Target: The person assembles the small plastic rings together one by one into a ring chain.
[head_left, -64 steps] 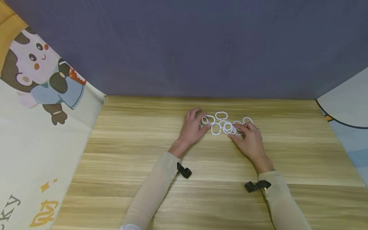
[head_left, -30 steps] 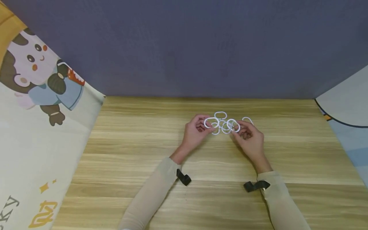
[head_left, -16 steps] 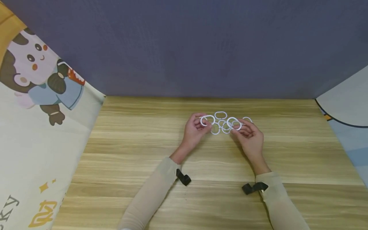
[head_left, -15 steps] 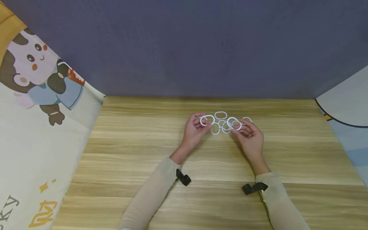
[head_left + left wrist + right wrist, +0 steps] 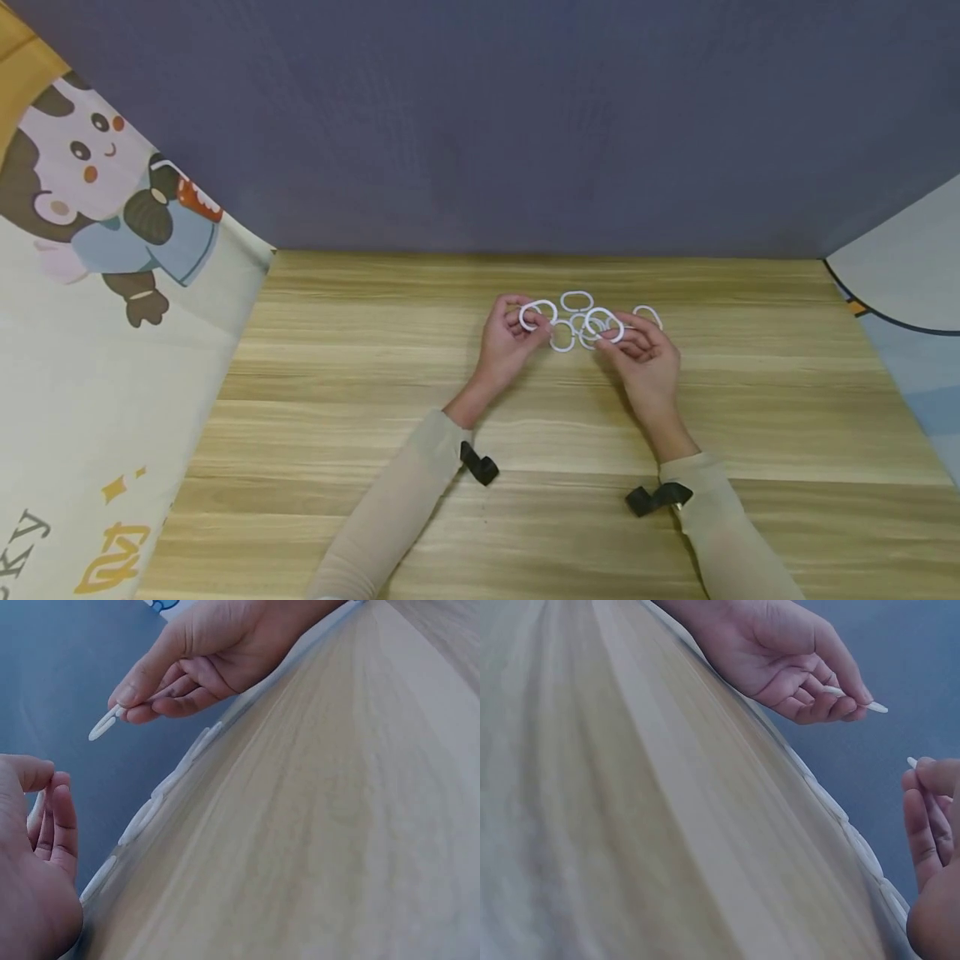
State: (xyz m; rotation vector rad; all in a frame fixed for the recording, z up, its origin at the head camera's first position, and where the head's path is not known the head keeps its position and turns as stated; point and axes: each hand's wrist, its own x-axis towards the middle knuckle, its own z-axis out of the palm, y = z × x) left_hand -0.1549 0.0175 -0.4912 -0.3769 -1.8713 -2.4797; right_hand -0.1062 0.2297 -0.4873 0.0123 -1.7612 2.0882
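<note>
My left hand (image 5: 510, 342) pinches a white oval plastic ring (image 5: 522, 317) between thumb and fingers, held up off the table. A second, similar ring (image 5: 622, 331) is pinched in my right hand (image 5: 648, 362), also raised. In the left wrist view, the ring from the right hand (image 5: 103, 729) points toward my left hand (image 5: 34, 877) across a gap. The two held rings are apart. Below them several more white rings (image 5: 577, 292) lie on the table, some overlapping. One ring (image 5: 643, 306) sits partly behind my right hand.
The wooden table (image 5: 495, 517) ends at a dark blue-grey panel (image 5: 480, 133) behind the rings. A light wall (image 5: 75, 367) with a cartoon figure rises on the left, and another printed wall (image 5: 915, 267) stands on the right. Black straps (image 5: 478, 463) are on both wrists.
Both hands were down among the rings on the table; each has since lifted one ring. Lately the right hand moved slightly left with its ring, while the left barely shifted.
</note>
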